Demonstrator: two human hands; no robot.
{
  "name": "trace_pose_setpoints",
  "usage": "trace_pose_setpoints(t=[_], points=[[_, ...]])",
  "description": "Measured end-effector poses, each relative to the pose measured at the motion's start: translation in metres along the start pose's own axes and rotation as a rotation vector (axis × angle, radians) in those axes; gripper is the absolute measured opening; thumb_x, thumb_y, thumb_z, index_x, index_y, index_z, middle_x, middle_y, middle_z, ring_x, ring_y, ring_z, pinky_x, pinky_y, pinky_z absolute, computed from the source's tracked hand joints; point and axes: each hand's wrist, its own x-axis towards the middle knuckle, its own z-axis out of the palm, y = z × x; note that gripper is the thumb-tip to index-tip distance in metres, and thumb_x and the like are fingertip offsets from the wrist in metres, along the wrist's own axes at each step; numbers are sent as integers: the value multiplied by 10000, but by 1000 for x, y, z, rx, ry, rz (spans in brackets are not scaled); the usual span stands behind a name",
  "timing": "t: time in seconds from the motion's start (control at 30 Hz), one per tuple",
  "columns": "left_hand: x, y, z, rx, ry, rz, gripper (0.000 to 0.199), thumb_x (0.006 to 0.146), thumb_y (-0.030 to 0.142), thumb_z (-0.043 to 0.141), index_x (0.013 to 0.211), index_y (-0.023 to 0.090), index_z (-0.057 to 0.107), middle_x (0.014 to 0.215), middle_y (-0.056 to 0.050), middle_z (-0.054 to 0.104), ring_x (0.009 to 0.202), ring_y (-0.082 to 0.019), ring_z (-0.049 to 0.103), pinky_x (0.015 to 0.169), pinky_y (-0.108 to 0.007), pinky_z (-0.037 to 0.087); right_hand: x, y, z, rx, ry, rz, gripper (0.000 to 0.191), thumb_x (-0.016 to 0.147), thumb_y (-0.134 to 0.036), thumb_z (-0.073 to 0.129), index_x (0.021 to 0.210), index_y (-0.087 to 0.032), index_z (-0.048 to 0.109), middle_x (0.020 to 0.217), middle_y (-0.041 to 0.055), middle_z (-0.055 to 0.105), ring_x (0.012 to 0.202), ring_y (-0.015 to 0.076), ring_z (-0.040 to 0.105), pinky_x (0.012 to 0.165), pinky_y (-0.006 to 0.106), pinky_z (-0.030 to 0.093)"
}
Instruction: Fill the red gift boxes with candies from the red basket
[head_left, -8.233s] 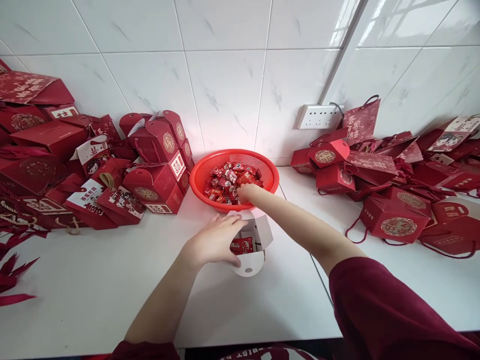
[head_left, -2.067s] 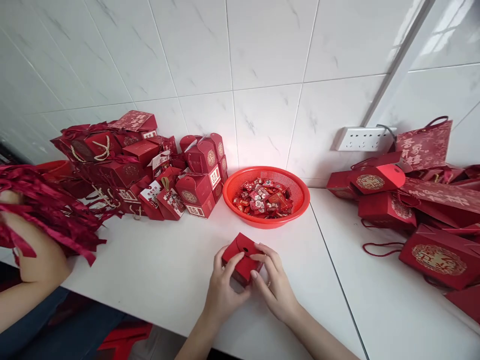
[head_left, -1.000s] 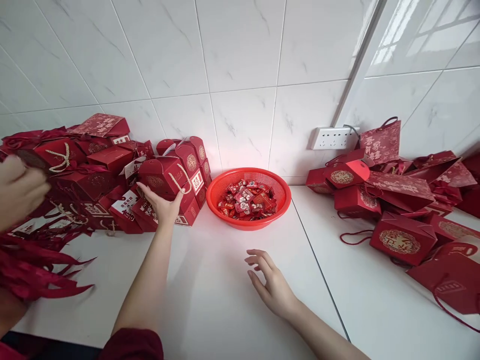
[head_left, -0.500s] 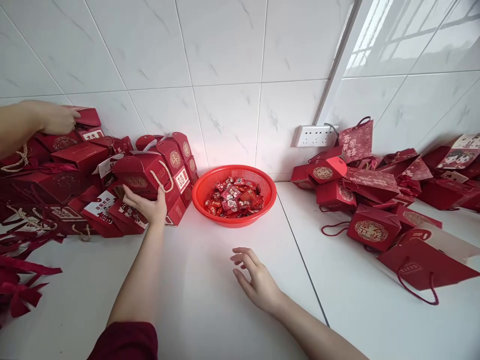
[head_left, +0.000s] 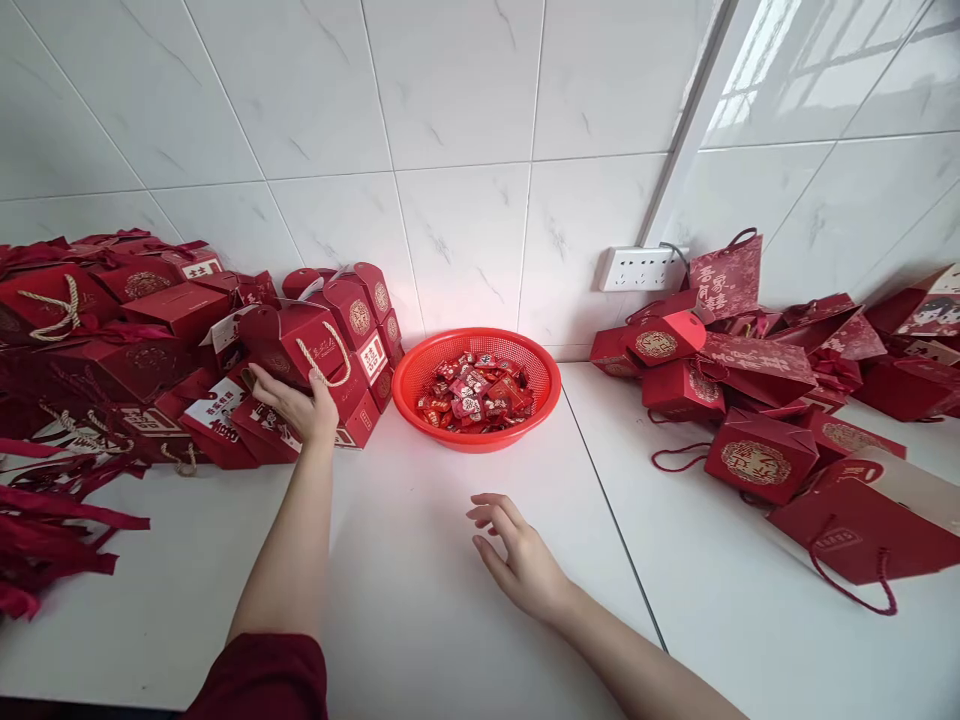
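My left hand point(head_left: 300, 405) is at the stack of red gift boxes on the left, its fingers stretched out and its palm turned up. It touches the lower front of a red gift box point(head_left: 292, 338) with a twisted cream rope handle, which sits on the stack. My right hand point(head_left: 525, 560) hovers over the white table with its fingers apart and loosely curved, holding nothing. Between and beyond my hands stands a red plastic basket point(head_left: 478, 443) with small red wrapped packets point(head_left: 476, 392) in it.
More red gift boxes point(head_left: 154, 360) are piled at the left, with dark red ribbons point(head_left: 67, 520) in front. On the right lie red boxes and bags point(head_left: 761, 455) with cord handles. A power strip point(head_left: 641, 269) is on the tiled wall point(head_left: 465, 240). A seam crosses the table point(head_left: 420, 590).
Another person's hand, which was on the boxes at the far left, has gone out of view. The view has shifted slightly. My hands have hardly moved.
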Motion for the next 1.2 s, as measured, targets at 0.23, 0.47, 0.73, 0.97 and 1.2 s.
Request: trace_pose_setpoints(t=[0.23, 0.47, 0.73, 0.97, 1.2], points=[[-8, 6, 0, 60, 105, 115, 1000, 813, 366, 665, 1559, 85, 63, 1447, -228, 251, 1418, -328, 277, 1180, -434, 270, -1, 1, 1, 1, -1, 4, 294, 957, -165, 448, 1227, -274, 495, 1348, 92, 481, 997, 184, 617, 850, 392, 564], [-12, -2, 9, 39, 151, 60, 1002, 797, 360, 680, 1551, 62, 92, 1421, -221, 250, 1383, -323, 311, 1178, -427, 281, -1, 1, 0, 2, -10, 15, 308, 958, -164, 450, 1240, -280, 490, 1354, 82, 478, 1005, 176, 613, 853, 382, 559], [-6, -18, 7, -20, 84, 66, 921, 783, 337, 696, 1519, 91, 199, 1379, -205, 311, 1325, -300, 397, 1138, -412, 356, -1, 1, 0, -1, -35, 11, 296, 959, -164, 448, 1230, -273, 498, 1349, 86, 489, 993, 176, 619, 842, 378, 558], [-4, -14, 6, -32, 66, 26, 875, 773, 347, 723, 1480, 124, 259, 1364, -193, 334, 1292, -301, 423, 1120, -431, 380, 0, 0, 0, -10, -48, 26, 293, 961, -165, 446, 1226, -278, 495, 1348, 79, 492, 988, 173, 623, 833, 378, 558], [-8, -10, 13, -26, 101, 13, 867, 773, 335, 715, 1477, 128, 253, 1369, -186, 320, 1309, -288, 419, 1128, -411, 383, 0, 1, 1, -12, -58, 32, 299, 955, -158, 452, 1225, -276, 502, 1343, 79, 499, 975, 170, 629, 830, 373, 562]])
